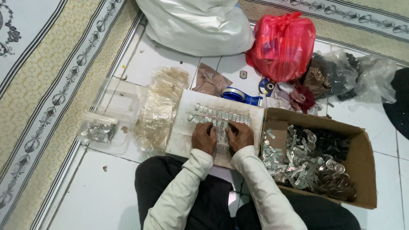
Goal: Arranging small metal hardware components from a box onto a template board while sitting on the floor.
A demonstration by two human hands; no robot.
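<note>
A white board [183, 132] rests over my lap, with rows of small silver metal clips [219, 115] lined up along its far edge. My left hand [203, 138] and my right hand [239, 135] sit side by side on the board, fingers curled down onto a small pile of silver parts [221, 138] between them. Whether either hand pinches a part cannot be made out. Both arms wear cream long sleeves.
A cardboard box [362, 170] of metal clips and dark parts stands at my right. Clear plastic bags [159, 110] and a clear container [100, 130] with clips lie left. Behind are a blue tape dispenser [240, 96], red bag [283, 44], white bag [196, 25] and patterned rugs [47, 85].
</note>
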